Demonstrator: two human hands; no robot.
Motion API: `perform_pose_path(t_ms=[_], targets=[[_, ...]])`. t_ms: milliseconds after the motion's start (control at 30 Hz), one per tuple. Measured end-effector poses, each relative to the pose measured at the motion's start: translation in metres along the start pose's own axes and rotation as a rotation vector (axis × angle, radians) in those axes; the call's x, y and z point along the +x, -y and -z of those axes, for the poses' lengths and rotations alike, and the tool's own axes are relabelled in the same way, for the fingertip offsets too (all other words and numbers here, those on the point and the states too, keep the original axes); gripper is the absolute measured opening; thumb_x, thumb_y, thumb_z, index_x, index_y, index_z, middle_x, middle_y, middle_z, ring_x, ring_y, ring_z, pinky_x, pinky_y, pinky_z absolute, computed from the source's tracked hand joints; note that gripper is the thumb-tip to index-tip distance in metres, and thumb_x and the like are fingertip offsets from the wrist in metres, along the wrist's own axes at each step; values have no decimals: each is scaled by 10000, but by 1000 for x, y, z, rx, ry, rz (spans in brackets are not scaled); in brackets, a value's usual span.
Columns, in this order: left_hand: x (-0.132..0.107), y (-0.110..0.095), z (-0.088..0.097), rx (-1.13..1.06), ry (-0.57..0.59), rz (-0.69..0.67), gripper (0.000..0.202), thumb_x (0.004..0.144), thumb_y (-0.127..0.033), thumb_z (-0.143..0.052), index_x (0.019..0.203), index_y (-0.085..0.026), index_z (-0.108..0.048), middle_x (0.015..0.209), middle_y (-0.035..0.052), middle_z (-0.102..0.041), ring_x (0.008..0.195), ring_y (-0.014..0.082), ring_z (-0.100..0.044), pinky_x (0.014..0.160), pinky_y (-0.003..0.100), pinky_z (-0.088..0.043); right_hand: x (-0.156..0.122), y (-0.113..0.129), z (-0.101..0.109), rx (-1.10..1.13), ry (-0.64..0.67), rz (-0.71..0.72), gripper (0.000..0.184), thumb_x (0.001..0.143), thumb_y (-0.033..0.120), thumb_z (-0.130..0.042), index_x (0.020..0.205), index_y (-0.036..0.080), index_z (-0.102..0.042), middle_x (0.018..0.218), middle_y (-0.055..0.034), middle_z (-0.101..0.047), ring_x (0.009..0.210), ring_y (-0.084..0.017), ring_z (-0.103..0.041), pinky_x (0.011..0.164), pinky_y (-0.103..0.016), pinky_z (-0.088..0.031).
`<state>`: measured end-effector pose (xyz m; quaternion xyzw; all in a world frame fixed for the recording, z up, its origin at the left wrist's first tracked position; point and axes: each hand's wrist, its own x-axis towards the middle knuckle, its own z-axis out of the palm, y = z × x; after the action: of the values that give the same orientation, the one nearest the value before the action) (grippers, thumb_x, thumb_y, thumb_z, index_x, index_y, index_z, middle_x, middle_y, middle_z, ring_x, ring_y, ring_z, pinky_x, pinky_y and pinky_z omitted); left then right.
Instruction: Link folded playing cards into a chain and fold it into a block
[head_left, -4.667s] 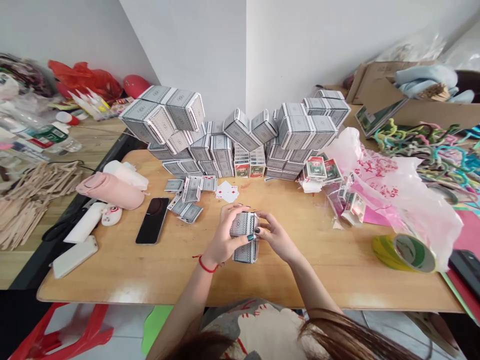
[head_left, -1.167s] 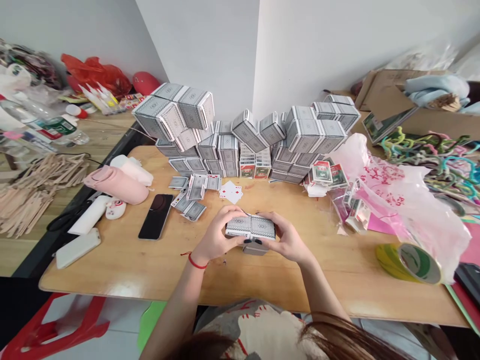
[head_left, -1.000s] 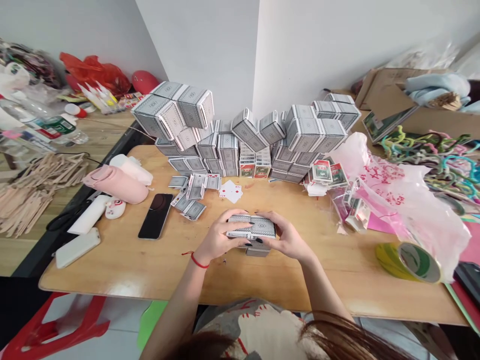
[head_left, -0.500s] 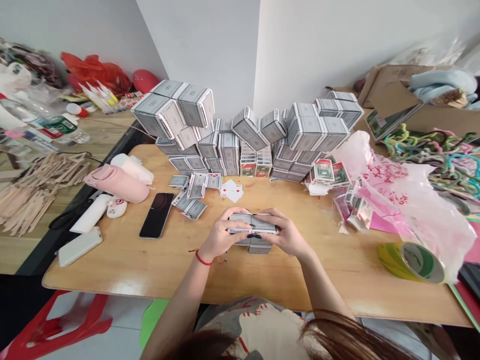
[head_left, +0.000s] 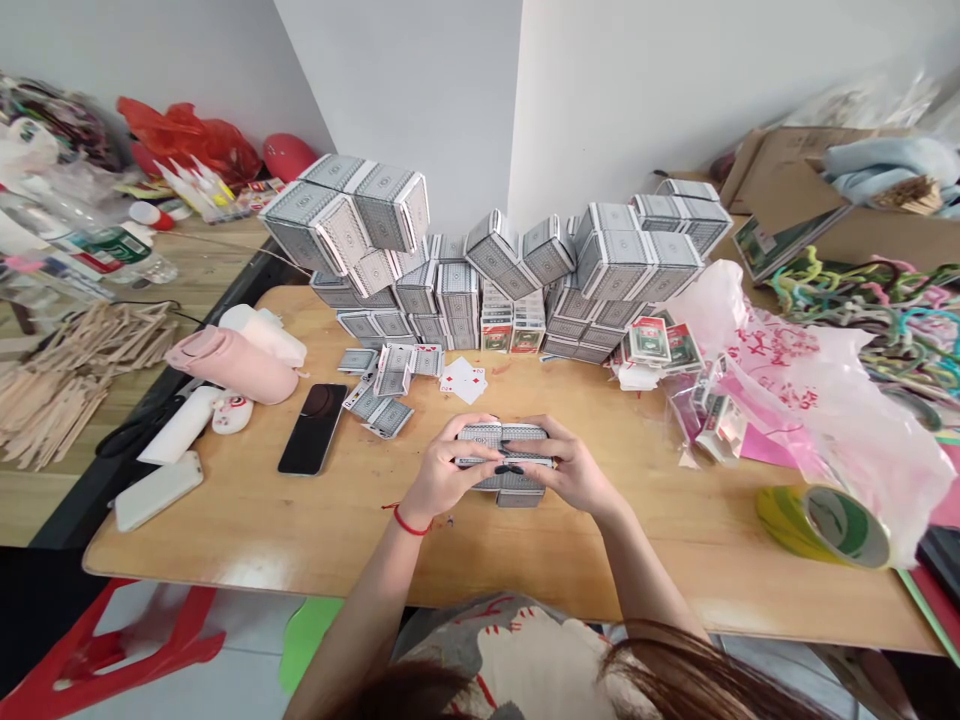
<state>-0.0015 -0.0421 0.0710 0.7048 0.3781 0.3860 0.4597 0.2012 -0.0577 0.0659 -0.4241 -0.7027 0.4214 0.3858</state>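
A block made of grey-backed playing cards (head_left: 480,434) sits near the table's front, between my two hands. My left hand (head_left: 444,470) grips its left side, thumb along the near face and fingers over the far edge. From the right, my right hand (head_left: 568,465) closes round the other half, its fingers lying across the top. Both thumbs nearly meet at the middle seam. A smaller card piece (head_left: 521,498) juts out underneath, toward me. Beyond the hands lie a few face-up diamond cards (head_left: 465,380) and a loose heap of cards (head_left: 382,408).
A large structure of card blocks (head_left: 457,300) stands along the back. At left are a black phone (head_left: 313,428), a pink bottle (head_left: 232,365) and a white power bank (head_left: 159,490). A yellow tape roll (head_left: 787,520), a plastic bag (head_left: 885,440) and card boxes (head_left: 649,342) lie at right.
My right fingers have shifted slightly on top of the block, uncovering more of its right half. Both hands stay round it in nearly the same place.
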Motion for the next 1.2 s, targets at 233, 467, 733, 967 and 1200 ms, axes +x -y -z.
perform_pose_path(t_ms=[233,467,733,967,1200], targets=[[1,-14,9,191,56,63,595,662,-357,-660,1205,-208,-469,1214,103,-514,1124,251,-465,953,409,-371,-10,-3,0,257,-55,-168,728,645,384,-702,1266,196,-372,1144,-115,-526,1036,-234,-519,885,-354,-421],[5,-25,17,406,239,112,612,591,-406,-685,1144,-216,-503,1132,72,-568,997,247,-538,849,355,-426,-11,3,8,227,0,-194,597,597,354,-738,1119,178,-507,1080,-100,-572,1005,-239,-536,876,-351,-426],[13,-35,13,495,280,90,563,604,-457,-667,1104,-221,-560,978,55,-628,857,234,-581,694,293,-435,-4,16,15,97,-11,-131,574,575,338,-750,1086,183,-541,1055,-91,-596,975,-247,-555,848,-350,-443],[9,-33,7,283,265,203,448,693,-429,-602,1097,-239,-570,983,20,-643,840,204,-587,691,254,-431,1,9,16,199,49,-191,635,654,375,-696,1212,198,-450,1194,-110,-535,1083,-248,-511,941,-388,-389],[-5,9,11,310,124,393,408,837,-438,-358,836,-145,-642,772,43,-652,778,201,-580,703,288,-440,-15,-19,24,237,-226,-405,472,800,452,-500,1209,219,-473,1255,-106,-502,1165,-226,-459,1003,-431,-323]])
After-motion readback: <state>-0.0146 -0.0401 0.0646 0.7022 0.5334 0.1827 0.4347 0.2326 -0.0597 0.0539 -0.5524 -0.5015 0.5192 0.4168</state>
